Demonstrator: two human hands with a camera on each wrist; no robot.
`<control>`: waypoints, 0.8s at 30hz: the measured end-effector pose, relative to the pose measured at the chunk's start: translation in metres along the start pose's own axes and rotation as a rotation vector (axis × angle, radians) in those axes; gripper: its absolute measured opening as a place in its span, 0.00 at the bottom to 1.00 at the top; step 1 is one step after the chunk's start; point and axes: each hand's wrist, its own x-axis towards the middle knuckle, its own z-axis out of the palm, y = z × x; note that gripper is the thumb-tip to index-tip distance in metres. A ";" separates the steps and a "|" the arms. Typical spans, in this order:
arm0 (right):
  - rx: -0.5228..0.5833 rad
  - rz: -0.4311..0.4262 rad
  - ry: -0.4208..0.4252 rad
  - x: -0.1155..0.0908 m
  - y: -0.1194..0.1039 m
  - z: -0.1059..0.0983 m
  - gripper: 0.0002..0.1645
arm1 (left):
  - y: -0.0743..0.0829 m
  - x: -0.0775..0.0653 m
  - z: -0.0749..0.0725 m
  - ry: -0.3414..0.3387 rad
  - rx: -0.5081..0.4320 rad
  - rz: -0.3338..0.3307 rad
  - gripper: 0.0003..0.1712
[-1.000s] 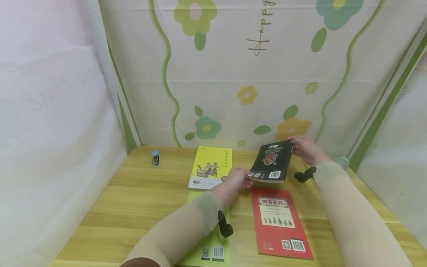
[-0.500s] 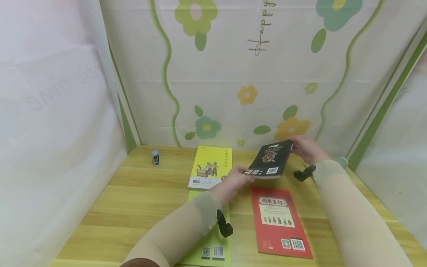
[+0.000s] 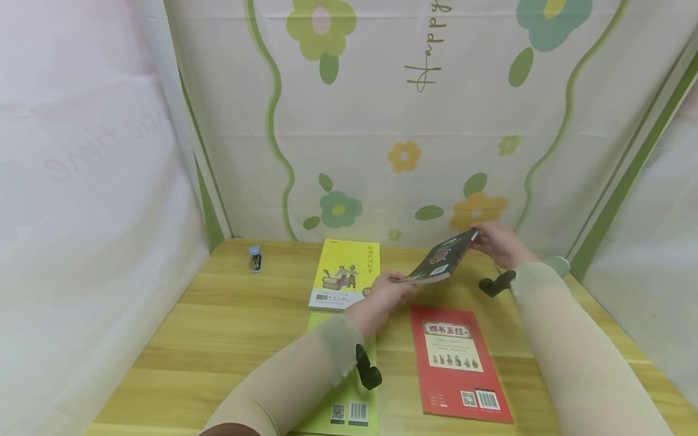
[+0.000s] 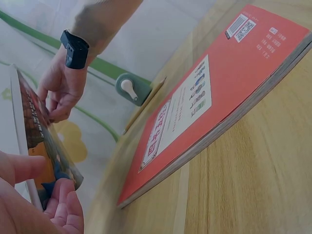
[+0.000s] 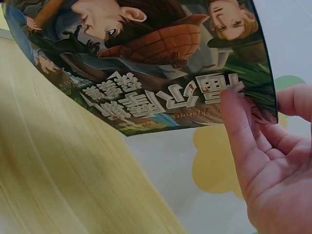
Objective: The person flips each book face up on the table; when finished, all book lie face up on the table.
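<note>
A thin paperback book [image 3: 440, 259] is held up off the table by both hands, its black back cover tilted upward in the head view. My left hand [image 3: 387, 295] pinches its near left corner, thumb on one side and fingers on the other. At the far right corner my right hand [image 3: 498, 243] grips it between thumb and fingers. The right wrist view shows the illustrated front cover [image 5: 161, 53], slightly bowed, facing down. A red book [image 3: 455, 387] lies flat below it on the table. Left of it lies a yellow book [image 3: 340, 266].
A lime-green book [image 3: 349, 395] lies partly under the left forearm. At the back left stands a small item with a light-blue top [image 3: 255, 259]. A pencil [image 4: 145, 105] and a dark green device with a pale knob [image 4: 134, 90] are at the right. A patterned cloth [image 3: 371, 121] hangs behind.
The held book has tipped, so its black cover now looks much narrower in the head view. Its near edge has shifted left and up a little; both hands have barely moved.
</note>
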 end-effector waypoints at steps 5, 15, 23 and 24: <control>-0.013 -0.038 -0.036 -0.003 -0.004 0.004 0.16 | -0.001 -0.002 0.000 -0.018 -0.005 0.006 0.14; 0.070 -0.039 -0.041 -0.001 0.001 0.001 0.17 | 0.000 -0.005 0.001 -0.018 -0.048 0.006 0.12; 0.021 -0.042 -0.049 -0.001 0.002 0.000 0.14 | -0.001 -0.002 0.000 -0.029 -0.084 0.010 0.12; 0.010 -0.047 -0.053 -0.001 0.003 0.000 0.13 | -0.001 -0.002 0.000 -0.033 -0.089 0.014 0.12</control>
